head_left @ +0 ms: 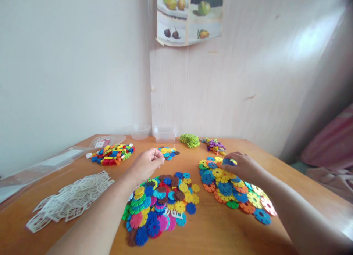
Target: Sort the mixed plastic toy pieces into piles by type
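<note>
My left hand [146, 164] hovers over the far edge of a middle heap of colourful snowflake discs [162, 205], its fingers curled together in a pinch near a small cluster of discs [168, 152]; what it holds, if anything, is hidden. My right hand [241, 166] rests on the far end of a right-hand heap of larger discs [234, 190], fingers closed around a blue disc [228, 161].
On the wooden table [209, 233] lie white lattice pieces [71, 200] at the left, small coloured bricks [113, 154], clear plastic containers [164, 133], a green pile [189, 140] and a purple-yellow pile [215, 145] at the back. Walls stand behind.
</note>
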The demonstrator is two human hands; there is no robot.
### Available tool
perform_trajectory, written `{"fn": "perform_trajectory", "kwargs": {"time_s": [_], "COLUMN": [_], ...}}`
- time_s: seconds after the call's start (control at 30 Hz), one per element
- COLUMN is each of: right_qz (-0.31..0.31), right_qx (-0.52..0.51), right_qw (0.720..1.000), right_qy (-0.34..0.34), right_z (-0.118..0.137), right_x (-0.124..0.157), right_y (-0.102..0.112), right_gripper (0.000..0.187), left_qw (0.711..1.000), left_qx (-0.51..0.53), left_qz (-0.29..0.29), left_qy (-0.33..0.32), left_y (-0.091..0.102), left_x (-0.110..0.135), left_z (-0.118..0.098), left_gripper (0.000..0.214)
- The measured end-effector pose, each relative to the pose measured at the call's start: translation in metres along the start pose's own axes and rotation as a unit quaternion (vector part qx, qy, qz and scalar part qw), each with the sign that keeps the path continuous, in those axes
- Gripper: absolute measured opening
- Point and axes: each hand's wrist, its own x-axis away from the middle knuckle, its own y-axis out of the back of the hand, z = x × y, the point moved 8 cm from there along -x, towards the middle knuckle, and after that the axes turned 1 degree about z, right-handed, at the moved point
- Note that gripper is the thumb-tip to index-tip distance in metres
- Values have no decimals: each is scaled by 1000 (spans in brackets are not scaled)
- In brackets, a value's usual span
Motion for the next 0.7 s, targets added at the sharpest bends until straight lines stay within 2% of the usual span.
{"fn": "perform_trajectory", "kwargs": {"time_s": [0.13,0.27,0.43,0.57,0.7], "right_qz": [-1,17,11,-9,-47], "right_qx": [1,10,-4,-20,-56], "right_qw": [1000,1000,1000,1000,997], "right_qy": [-15,-12,-16,-19,7], "right_z": [-11,-15,-17,-5,25], "right_x": [-1,-2,-2,-1,4], "right_y": [-2,-7,-9,-2,7], "right_gripper": [45,47,56,55,42], "left_qw": [999,999,998,996,992], "left_qx": [-15,-21,-28,-59,-106], "left_qz": [-26,-29,-34,-38,-36], "left_qy": [15,26,38,51,60], "left_y": [10,14,21,27,30], "left_x": [-2,-1,-3,-5,-5], "left_z": [8,12,18,27,37], "left_gripper": [22,22,20,18,19]}}
